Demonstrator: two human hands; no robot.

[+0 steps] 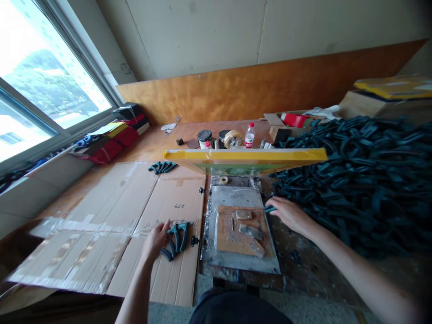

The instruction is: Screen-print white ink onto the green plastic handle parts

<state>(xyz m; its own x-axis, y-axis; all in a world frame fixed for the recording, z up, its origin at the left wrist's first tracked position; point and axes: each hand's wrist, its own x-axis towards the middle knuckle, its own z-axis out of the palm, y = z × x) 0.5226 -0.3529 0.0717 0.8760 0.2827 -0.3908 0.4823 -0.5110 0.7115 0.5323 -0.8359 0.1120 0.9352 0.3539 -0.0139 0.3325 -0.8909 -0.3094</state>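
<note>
My left hand (157,240) is over the cardboard, its fingers closed at the upper end of the leftmost of several dark green curved plastic handles (183,236). These lie side by side in a small fan. My right hand (285,210) pinches one dark green plastic handle (269,209) beside the right edge of a metal plate (221,195); most of that handle is hidden by the fingers. On the plate is a wooden board (224,245) bearing small blocks (250,231). Above its far end stands a yellow-edged screen frame (243,155), raised at a tilt.
A large heap of dark green handles (351,180) fills the right side. Another handle group (162,167) lies on the far cardboard (111,193). Behind the frame stand a bottle (249,136), jars (204,137) and a tape roll (233,139). Small black clamps (194,241) edge the plate's left side.
</note>
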